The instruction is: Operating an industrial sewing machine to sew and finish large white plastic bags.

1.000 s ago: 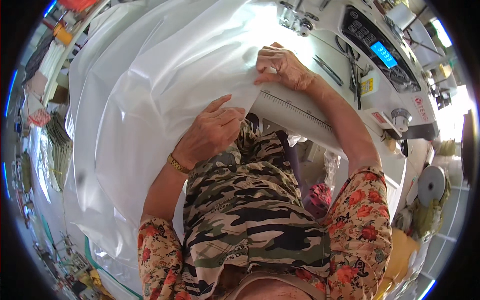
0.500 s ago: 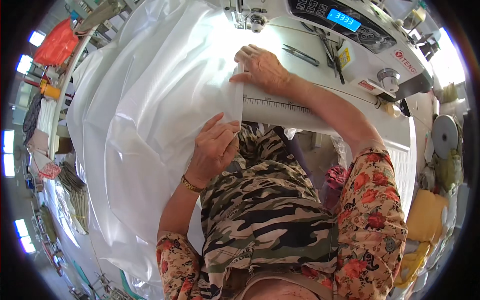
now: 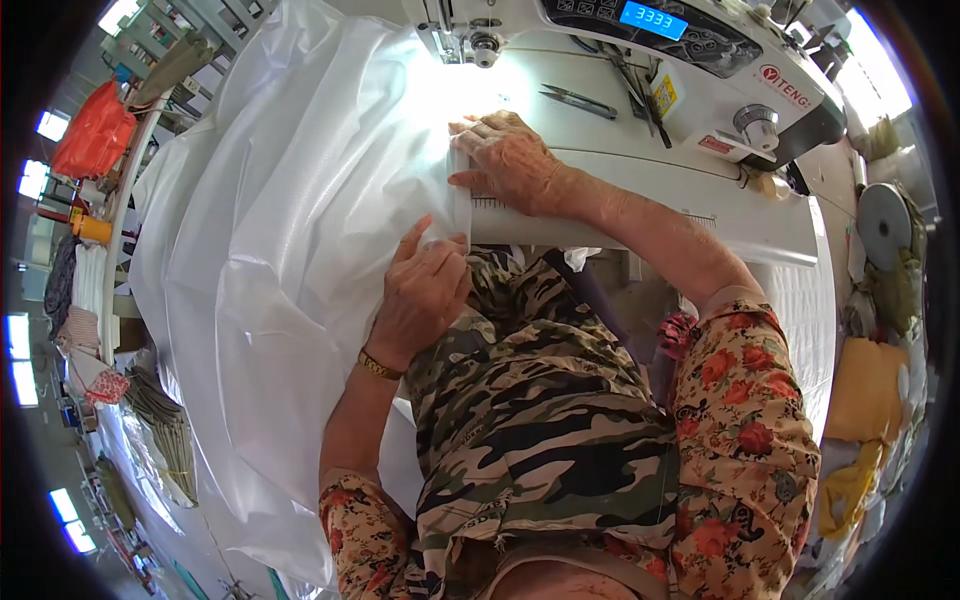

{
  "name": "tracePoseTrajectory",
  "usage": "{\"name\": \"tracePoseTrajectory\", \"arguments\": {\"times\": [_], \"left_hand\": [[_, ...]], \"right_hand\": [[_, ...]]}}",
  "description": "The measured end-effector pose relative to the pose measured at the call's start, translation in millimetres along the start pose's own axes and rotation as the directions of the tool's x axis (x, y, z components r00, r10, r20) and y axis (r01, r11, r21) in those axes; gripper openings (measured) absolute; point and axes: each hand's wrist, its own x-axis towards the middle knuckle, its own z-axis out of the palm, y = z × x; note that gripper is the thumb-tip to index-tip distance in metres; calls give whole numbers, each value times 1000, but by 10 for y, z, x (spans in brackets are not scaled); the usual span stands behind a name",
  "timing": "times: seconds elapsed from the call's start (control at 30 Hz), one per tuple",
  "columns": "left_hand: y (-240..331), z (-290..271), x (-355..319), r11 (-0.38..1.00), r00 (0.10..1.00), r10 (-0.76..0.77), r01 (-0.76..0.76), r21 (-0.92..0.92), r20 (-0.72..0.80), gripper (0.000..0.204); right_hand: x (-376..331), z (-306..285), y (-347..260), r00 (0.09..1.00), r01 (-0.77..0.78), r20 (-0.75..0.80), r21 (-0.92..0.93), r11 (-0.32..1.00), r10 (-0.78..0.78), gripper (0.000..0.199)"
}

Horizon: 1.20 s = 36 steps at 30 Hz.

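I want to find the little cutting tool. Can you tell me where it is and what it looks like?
Start at the white sewing machine at the top. On its flat bed, just beyond the right hand, lie small dark metal snips. They are the only thin, pointed, dark thing on that pale surface.

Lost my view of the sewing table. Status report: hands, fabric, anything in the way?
Left hand flat on white fabric at table edge. Right hand pressing the fabric edge near the sewing machine. Scissors lie beyond, clear of the fabric.
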Motion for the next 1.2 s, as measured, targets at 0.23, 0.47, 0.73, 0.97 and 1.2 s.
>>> {"name": "tracePoseTrajectory", "arguments": {"times": [0.23, 0.47, 0.73, 0.97, 1.2], "left_hand": [[-253, -46, 270, 978, 992, 102, -115, 177, 80, 6], [-432, 53, 600, 947, 985, 66, -112, 300, 161, 1], [-582, 206, 910, 912, 960, -169, 66, 405, 222, 2], [-571, 173, 932, 901, 979, -119, 37, 433, 164, 7], [-462, 121, 861, 800, 982, -126, 16, 600, 141, 13]], "right_hand": [[57, 1, 105, 995, 15, 98, 30, 999, -18, 69], [57, -21, 257, 990, 130, 53, 26, 991, -131, 59], [123, 27, 364, 995, 97, -12, 87, 991, -96, 38], [189, 11, 361, 999, 34, -13, 157, 987, -32, 33], [180, 62, 363, 1000, -18, -8, 141, 990, 19, 32]]}}
